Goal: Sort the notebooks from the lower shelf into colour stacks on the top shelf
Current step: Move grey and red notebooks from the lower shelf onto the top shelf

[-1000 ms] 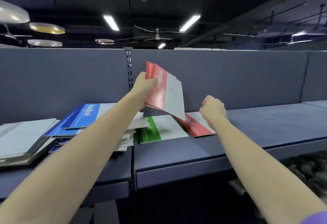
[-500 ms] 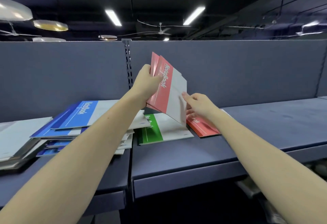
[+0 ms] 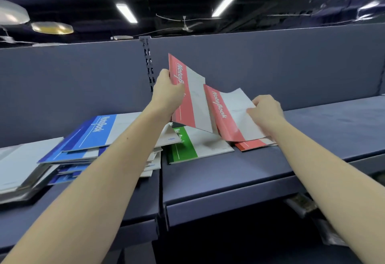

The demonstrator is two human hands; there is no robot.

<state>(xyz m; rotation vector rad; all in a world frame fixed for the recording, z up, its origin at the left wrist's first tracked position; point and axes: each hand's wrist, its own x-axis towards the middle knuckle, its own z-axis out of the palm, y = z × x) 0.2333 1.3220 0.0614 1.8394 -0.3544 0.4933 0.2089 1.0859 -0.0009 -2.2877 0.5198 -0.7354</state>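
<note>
Three red notebooks showed: one upright in the left hand (image 3: 166, 95), fingers gripping its red spine (image 3: 183, 97); one tilted (image 3: 231, 115), pinched by the right hand (image 3: 265, 110); one flat on the shelf (image 3: 250, 145). A green notebook (image 3: 187, 149) lay at seven o'clock from it, a blue stack (image 3: 91, 136) at nine. The top shelf (image 3: 312, 138) was dark grey-blue, under strip lights.

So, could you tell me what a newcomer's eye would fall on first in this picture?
Probably the two red notebooks held up mid-frame above the top shelf: the left hand grips one red notebook tilted upright, and the right hand holds another red notebook just above the red stack. Next come the messy blue stack at left and the green notebook lying between.
</note>
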